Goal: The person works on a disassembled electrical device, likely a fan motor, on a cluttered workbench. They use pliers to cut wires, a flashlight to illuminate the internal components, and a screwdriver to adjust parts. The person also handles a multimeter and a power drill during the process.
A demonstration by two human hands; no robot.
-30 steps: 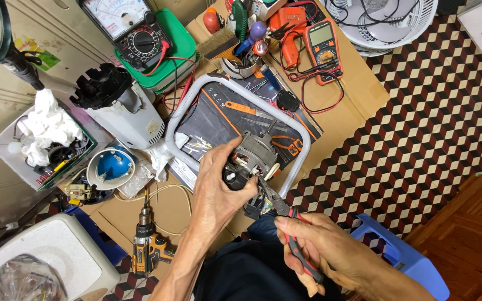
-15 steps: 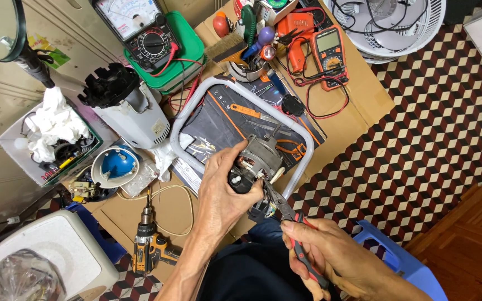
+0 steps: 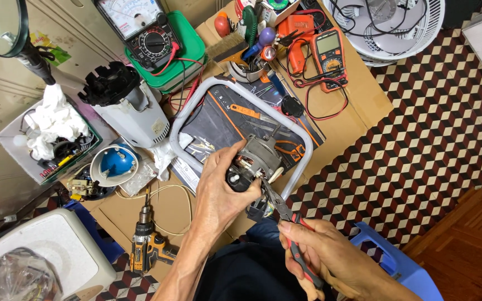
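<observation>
My left hand (image 3: 218, 192) grips a small grey electric motor (image 3: 258, 159) with a black end cap, held over a dark tool mat (image 3: 235, 120) framed by a bent grey tube (image 3: 188, 111). My right hand (image 3: 324, 259) is closed on the red-and-black handles of needle-nose pliers (image 3: 283, 214). The plier tips touch the motor's lower side, beside the black cap.
A white blender base (image 3: 126, 108) with a black top stands left of the mat. Behind it lie an analog meter (image 3: 140, 25) on a green case and an orange digital meter (image 3: 330, 53). A cordless drill (image 3: 146, 245), a blue-and-white cap (image 3: 112, 164) and a blue stool (image 3: 397, 262) sit nearby.
The camera view has shifted a little. Both hands keep the same hold, with the pliers staying at the motor's lower side.
</observation>
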